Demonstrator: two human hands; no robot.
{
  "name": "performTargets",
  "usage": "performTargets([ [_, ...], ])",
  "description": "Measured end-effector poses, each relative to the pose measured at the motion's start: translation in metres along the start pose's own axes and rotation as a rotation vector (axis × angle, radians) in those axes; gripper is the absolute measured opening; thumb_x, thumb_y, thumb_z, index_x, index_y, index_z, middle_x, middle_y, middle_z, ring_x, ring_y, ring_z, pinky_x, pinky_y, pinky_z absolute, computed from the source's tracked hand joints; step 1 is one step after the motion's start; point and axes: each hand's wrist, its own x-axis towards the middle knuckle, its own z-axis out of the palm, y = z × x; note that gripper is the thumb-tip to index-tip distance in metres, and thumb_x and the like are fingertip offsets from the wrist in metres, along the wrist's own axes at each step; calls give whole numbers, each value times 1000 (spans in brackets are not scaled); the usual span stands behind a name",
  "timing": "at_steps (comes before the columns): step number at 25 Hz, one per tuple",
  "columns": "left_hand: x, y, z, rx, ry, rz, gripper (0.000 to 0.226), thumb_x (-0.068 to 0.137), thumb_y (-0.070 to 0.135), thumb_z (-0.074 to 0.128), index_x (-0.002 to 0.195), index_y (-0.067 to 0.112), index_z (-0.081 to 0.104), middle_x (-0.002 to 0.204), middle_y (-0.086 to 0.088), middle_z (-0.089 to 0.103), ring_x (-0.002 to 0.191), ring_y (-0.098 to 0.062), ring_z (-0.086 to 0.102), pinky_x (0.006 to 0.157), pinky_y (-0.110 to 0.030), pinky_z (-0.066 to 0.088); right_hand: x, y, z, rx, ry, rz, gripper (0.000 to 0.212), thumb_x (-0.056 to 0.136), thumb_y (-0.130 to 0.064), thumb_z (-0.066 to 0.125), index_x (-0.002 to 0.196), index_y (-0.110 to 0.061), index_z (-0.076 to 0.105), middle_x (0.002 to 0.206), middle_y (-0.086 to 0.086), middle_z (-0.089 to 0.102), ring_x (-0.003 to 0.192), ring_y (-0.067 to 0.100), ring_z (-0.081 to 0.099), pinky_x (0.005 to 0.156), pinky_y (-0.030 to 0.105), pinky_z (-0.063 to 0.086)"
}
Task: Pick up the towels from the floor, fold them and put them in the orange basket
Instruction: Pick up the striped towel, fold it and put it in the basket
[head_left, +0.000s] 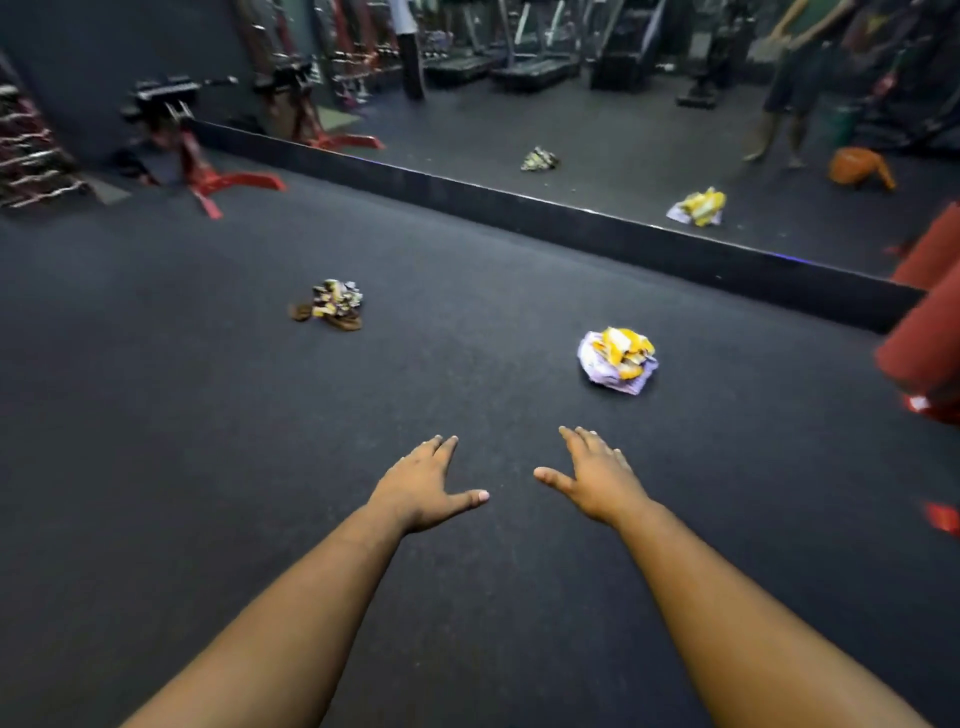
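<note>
— What are the hands doing right now?

— Both are reaching out over the dark floor (208, 415), palms down. The left hand (423, 486) is lying flat with its fingers straight and close together and its thumb sticking out toward the other hand. The right hand (597, 480) is doing the same, fingers spread a little, thumb pointing inward. Neither is holding or touching anything.

— And where are the towels sitting?

— A crumpled yellow-and-lilac towel (618, 361) is lying on the floor just ahead of the right hand, slightly to its outer side, apart from the fingertips. A second one, a bunched brown patterned towel (332, 306), is lying farther ahead of the left hand and off to its outer side, well apart from the first.

— Is the basket showing anywhere?

— Only as a reflection. A wall mirror (597, 130) is standing far ahead of both hands behind a low black ledge (571, 221), and in it an orange basket (860, 166) is showing, beyond the right hand, tipped over near a person's bare legs. Both towels are reflecting there too.

— Anything else around?

— Red-framed gym equipment (208, 171) is standing far ahead of the left hand, and a red padded shape (930, 332) is sitting out past the right hand at the edge.
</note>
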Motion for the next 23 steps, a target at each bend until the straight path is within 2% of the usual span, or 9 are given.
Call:
performTargets([
  [6, 49, -115, -72, -41, 98, -179, 116, 75, 93, 41, 163, 26, 5, 171, 0, 7, 157, -17, 9, 126, -42, 18, 127, -126, -22, -62, -28, -224, 97, 88, -80, 42, 163, -25, 12, 170, 5, 12, 157, 22, 9, 126, 51, 13],
  [15, 176, -198, -138, -59, 131, -363, 115, 77, 92, 41, 163, 26, 3, 171, 0, 6, 157, -19, 8, 126, -42, 17, 329, -206, -25, -108, -181, -375, 97, 88, -80, 42, 163, -27, 9, 171, 3, 9, 157, 22, 5, 126, 52, 9],
  [23, 293, -287, -198, -113, 124, -482, 114, 79, 90, 41, 163, 25, 1, 171, -1, 4, 157, -21, 7, 126, -43, 16, 502, -297, -35, -183, -231, -514, 96, 89, -78, 43, 163, -27, 9, 170, 3, 10, 157, 23, 7, 126, 52, 11],
])
